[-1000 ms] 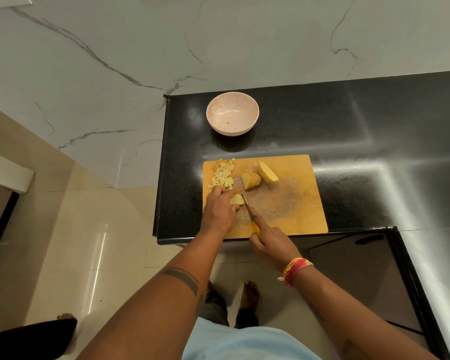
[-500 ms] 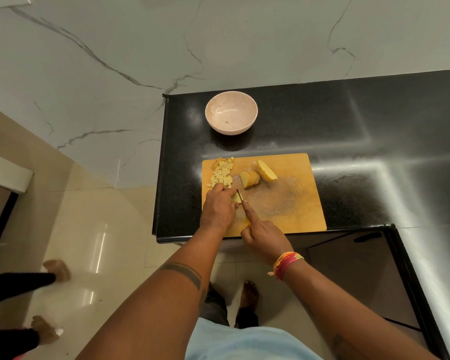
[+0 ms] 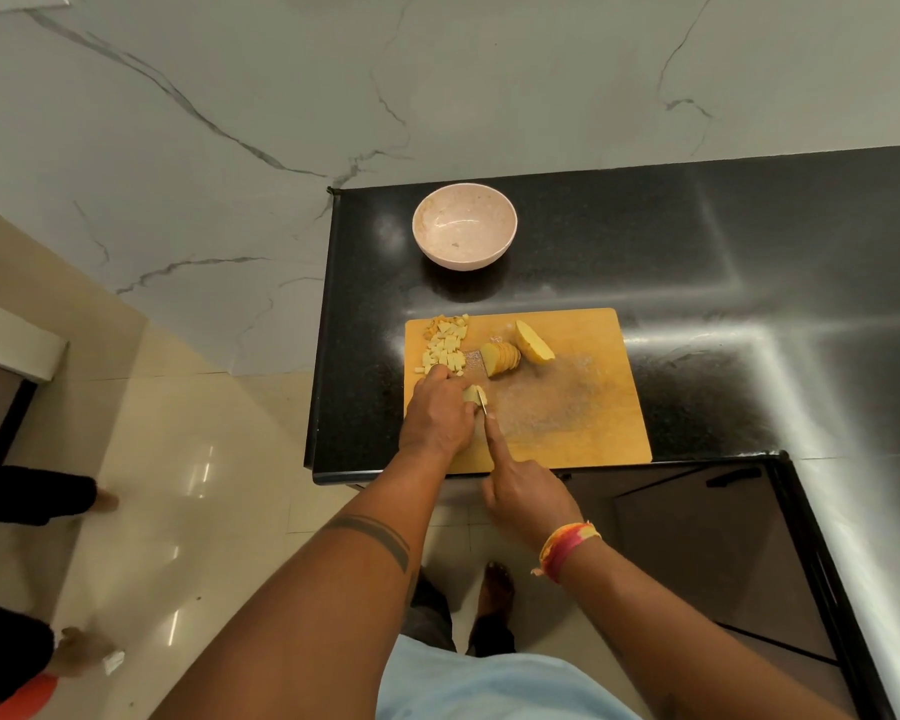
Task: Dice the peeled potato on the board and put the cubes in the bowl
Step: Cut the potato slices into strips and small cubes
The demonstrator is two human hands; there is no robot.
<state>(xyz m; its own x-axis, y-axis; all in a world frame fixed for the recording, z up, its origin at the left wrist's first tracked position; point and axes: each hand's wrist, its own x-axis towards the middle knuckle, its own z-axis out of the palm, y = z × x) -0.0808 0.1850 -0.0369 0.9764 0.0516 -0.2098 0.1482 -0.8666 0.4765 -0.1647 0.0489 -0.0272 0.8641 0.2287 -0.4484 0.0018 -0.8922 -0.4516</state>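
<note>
A wooden cutting board (image 3: 583,407) lies on the black counter. My left hand (image 3: 437,413) holds a small stack of potato slices (image 3: 472,393) down on the board. My right hand (image 3: 526,488) grips a knife (image 3: 483,405), index finger stretched along the blade's back, with the blade against those slices. A pile of potato cubes (image 3: 445,348) sits at the board's far left corner. A fanned row of slices (image 3: 501,358) and an uncut potato end (image 3: 533,343) lie mid-board. The pale pink bowl (image 3: 463,231) stands beyond the board with no potato in it.
The black granite counter (image 3: 697,252) extends right and wraps round toward me at the right. Its left edge drops to a tiled floor (image 3: 178,459). Another person's legs and feet (image 3: 37,506) stand on the floor at the far left. A marble wall (image 3: 281,96) rises behind.
My right hand has pulled back toward the board's near edge while the knife stays at the slices. The person at the left has stepped further into view.
</note>
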